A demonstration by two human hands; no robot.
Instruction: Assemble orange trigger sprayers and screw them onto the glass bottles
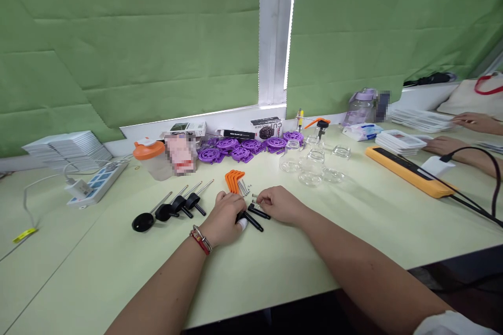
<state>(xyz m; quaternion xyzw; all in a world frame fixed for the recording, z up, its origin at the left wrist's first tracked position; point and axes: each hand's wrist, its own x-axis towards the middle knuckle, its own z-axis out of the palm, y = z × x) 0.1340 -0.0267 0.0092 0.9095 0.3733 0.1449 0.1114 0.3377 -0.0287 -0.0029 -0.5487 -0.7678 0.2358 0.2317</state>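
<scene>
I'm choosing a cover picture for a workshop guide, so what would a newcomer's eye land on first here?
Probably the pile of purple discs at the back of the pale table, under the broad green covering behind it. Next might come the bright orange handles, lined up just beyond the left hand, with the right hand close beside some small springs.

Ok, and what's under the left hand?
From under the left hand, a black rod sticks out to the right. Its other end, and anything else beneath the palm, is covered from view.
</scene>
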